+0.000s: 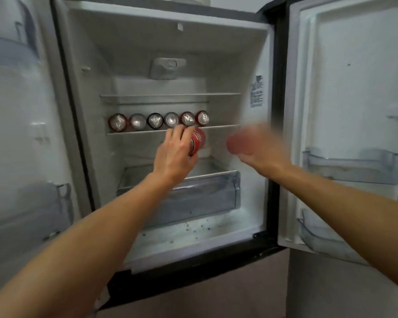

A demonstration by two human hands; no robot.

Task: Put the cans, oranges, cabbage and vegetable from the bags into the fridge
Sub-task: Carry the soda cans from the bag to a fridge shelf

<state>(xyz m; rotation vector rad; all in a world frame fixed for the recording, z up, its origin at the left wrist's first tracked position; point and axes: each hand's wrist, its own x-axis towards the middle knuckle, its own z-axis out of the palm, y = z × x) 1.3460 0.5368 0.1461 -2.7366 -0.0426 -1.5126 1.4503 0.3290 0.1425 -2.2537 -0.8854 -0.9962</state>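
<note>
The fridge stands open in front of me. Several cans [156,121] stand in a row on its glass shelf [223,127], red, silver and black. My left hand [174,154] is shut on a red can [198,140], tilted, just below the shelf's front edge. My right hand [260,145] is blurred by motion to the right of it; a reddish shape [236,143] shows at its fingers, and I cannot tell whether it is a can. No oranges, cabbage, vegetable or bags are in view.
An upper glass shelf [170,95] holds nothing I can see. A clear crisper drawer [193,198] sits at the bottom. The right door [354,134] carries bins [354,166]; the left door [16,134] has a bin [44,203].
</note>
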